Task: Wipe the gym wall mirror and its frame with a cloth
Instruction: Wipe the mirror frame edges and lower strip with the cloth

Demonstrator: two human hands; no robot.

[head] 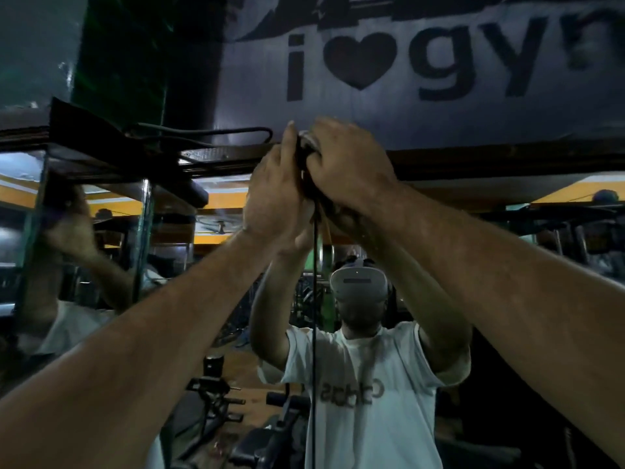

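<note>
**Both hands bunched at the top frame**

Dim gym wall ahead, banner [419, 67] above, mirror [507, 299] below. Fingers first: those of my right hand [341, 164] curl over a small wad of cloth [308, 141], pressing it on the dark top frame [490, 160]; my left hand [275, 194] closes against it from the side, apparently to steady the wad (what else it grips, I cannot tell). A thin black cable [315, 299] hangs below them down the glass. Both arms reach high because the frame rail sits overhead.
</note>
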